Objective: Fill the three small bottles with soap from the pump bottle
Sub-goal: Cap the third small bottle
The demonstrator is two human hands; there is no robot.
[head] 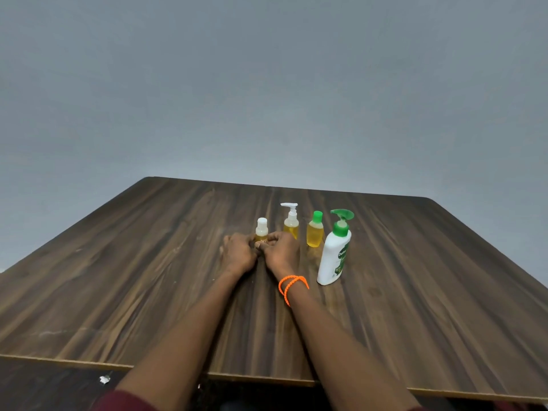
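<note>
Hiding white-capped bottle's [261, 229] base: curled fingers [274, 236].

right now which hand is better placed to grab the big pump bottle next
Right. The right hand lies beside the white pump bottle, which stands on the table on that side. The left hand is farther off and would have to cross over. Both now hold the white-capped small bottle.

We are looking at four bottles standing upright in a row. The white-capped small bottle [261, 229] is sitting leftmost, holding yellow soap, its base hidden. Next, the small pump-topped bottle [291, 221] and the green-capped small bottle [315, 231] are showing yellow soap too. The white pump bottle [334, 253] with the green pump is standing rightmost, nearest us.
</note>
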